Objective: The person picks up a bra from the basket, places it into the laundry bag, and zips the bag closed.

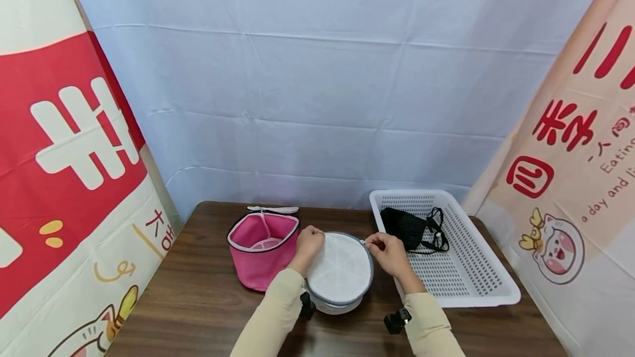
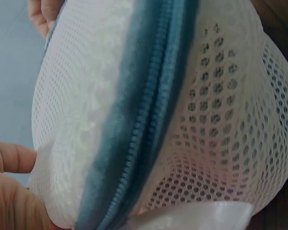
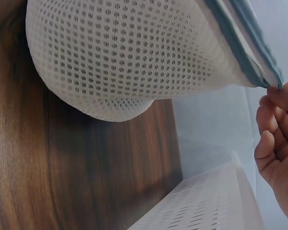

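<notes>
A round white mesh bag [image 1: 339,269] lies at eight o'clock from the right hand [image 1: 388,254], which pinches its blue-grey zipped rim [image 3: 232,40] at two o'clock; the left hand [image 1: 310,243] grips it at ten

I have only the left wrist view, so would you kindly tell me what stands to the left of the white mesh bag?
Observer: A pink bag with its top open.
Operator: Thank you; what lies in the container on the other side?
Observer: A black bundle with cords lies in the white basket.
Operator: And where exactly is the right hand holding the mesh bag?
Observer: Its fingertips pinch the end of the blue-grey trim.
</notes>
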A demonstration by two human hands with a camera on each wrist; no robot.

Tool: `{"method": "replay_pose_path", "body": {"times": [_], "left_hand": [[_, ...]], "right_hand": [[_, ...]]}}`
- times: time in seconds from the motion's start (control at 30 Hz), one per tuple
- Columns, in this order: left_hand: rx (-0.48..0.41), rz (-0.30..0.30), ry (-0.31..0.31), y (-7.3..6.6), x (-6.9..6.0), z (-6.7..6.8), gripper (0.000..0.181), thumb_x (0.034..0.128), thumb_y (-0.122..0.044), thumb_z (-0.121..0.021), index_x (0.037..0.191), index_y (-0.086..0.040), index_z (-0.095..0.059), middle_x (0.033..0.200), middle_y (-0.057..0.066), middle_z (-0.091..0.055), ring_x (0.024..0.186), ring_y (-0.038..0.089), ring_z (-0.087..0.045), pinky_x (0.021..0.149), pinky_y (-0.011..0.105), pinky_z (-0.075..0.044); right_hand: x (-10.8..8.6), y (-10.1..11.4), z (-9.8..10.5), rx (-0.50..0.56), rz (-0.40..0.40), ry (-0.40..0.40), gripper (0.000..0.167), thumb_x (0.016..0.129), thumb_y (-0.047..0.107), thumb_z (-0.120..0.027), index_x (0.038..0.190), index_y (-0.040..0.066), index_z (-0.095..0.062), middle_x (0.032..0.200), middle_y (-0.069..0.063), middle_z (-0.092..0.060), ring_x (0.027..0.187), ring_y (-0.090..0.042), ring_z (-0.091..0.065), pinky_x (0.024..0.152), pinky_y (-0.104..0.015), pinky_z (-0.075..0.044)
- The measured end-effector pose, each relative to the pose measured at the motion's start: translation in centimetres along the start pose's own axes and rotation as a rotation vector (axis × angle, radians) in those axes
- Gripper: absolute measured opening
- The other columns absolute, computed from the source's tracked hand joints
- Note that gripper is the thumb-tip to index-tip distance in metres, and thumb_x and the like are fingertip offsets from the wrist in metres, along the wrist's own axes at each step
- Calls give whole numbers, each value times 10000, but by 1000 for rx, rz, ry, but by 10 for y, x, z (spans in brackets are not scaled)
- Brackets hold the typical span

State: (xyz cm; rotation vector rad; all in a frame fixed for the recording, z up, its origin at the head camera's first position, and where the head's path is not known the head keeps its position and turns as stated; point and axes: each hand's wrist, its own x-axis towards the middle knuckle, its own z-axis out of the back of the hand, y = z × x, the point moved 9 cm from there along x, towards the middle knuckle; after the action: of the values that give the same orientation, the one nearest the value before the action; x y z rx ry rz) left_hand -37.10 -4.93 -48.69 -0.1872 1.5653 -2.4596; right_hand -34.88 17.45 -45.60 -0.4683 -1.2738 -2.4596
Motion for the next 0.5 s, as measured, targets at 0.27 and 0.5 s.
{"method": "replay_pose_path", "body": {"times": [0.27, 0.5], "left_hand": [[-56, 25, -41, 1, -6, 1, 56, 733, -43, -512, 718, -61, -562, 728, 52, -545, 725, 220, -506, 664, 329, -420], [-94, 54, -44, 7, -7, 5, 73, 758, -46, -496, 737, -22, -561, 759, 87, -550, 749, 231, -505, 680, 328, -422]], "right_hand": [[-1, 4, 4, -16, 17, -10, 94, 803, -10, -683, 780, 79, -665, 718, 46, -608, 619, -102, -514, 533, -256, -432], [-6, 2, 6, -6, 12, -11, 67, 803, 5, -690, 774, 61, -668, 697, 54, -601, 593, -85, -499, 513, -250, -423]]}}
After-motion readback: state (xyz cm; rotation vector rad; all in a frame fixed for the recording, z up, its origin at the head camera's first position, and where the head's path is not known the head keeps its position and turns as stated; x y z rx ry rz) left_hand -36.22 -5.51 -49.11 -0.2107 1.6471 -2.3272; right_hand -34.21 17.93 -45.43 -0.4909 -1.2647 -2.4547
